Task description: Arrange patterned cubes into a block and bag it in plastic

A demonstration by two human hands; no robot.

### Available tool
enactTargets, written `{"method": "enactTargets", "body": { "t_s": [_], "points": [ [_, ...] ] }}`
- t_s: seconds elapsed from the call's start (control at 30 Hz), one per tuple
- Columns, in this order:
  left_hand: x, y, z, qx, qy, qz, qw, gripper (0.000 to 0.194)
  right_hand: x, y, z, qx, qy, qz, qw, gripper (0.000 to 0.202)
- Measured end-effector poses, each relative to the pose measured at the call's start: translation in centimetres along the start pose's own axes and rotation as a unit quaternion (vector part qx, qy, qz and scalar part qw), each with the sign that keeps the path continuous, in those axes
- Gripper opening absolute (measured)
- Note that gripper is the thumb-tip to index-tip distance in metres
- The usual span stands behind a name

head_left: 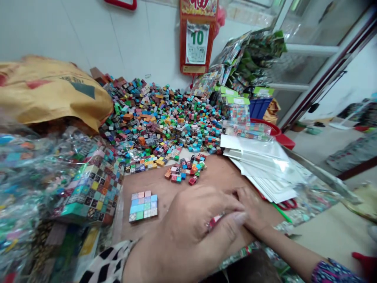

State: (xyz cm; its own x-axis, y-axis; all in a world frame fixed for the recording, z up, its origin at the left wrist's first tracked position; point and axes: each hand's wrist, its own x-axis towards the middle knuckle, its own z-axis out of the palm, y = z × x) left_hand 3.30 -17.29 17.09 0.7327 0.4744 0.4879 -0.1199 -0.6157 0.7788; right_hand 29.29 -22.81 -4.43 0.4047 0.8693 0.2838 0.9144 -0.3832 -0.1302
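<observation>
My left hand [191,228] reaches in from the bottom with its fingers curled and the thumb pressed towards the fingertips. Small red and white mosaic cubes [216,221] show inside its grip. Against those fingertips is my right hand [247,202], its fingers bent; anything between them is hidden. Left of my hands, a square block of small pastel tiles [143,206] lies on the brown board [165,192]. Beyond my hands sits a loose cluster of colored cubes [186,169].
A large heap of cubes [159,114] lies against the wall. Bagged mosaic sheets [94,184] and a yellow sack [53,90] stand left. White cards [265,161], a red basket [266,126] and a green stick [282,212] are right. A calendar [196,43] hangs behind.
</observation>
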Motion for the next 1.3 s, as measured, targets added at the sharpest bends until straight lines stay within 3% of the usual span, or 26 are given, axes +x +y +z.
{"method": "enactTargets", "body": {
  "t_s": [0.1, 0.17, 0.23, 0.43, 0.57, 0.9, 1.3],
  "points": [
    [-0.3, -1.4, -0.3, 0.009, 0.057, -0.063, 0.996, 0.017, 0.1, 0.0, -0.1, 0.005, 0.000, -0.002, 1.000, 0.019],
    [-0.4, -3.3, -0.3, -0.017, 0.123, -0.132, 0.983, 0.021, 0.2, 0.0, -0.1, 0.007, 0.001, -0.009, 1.000, 0.019],
    [-0.2, -5.4, -0.1, -0.027, 0.149, -0.174, 0.973, 0.025, 0.2, 0.1, 0.0, 0.008, 0.007, -0.015, 1.000, 0.019],
    [0.7, -9.5, 1.1, -0.031, 0.107, -0.174, 0.978, 0.028, 0.2, 0.6, 0.7, 0.017, 0.028, -0.024, 0.999, 0.020],
    [0.2, -11.2, 0.9, -0.017, 0.135, -0.165, 0.977, 0.029, 0.1, 0.9, 0.7, 0.022, 0.040, -0.041, 0.998, 0.022],
    [-1.7, -13.1, 0.1, -0.044, 0.202, -0.156, 0.966, 0.029, 0.1, 1.9, 0.6, 0.055, 0.033, -0.074, 0.995, 0.024],
    [-2.2, -13.9, 0.3, 0.045, 0.175, -0.106, 0.978, 0.048, 0.1, 2.2, 0.4, 0.051, -0.008, -0.037, 0.998, 0.031]
  ]
}}
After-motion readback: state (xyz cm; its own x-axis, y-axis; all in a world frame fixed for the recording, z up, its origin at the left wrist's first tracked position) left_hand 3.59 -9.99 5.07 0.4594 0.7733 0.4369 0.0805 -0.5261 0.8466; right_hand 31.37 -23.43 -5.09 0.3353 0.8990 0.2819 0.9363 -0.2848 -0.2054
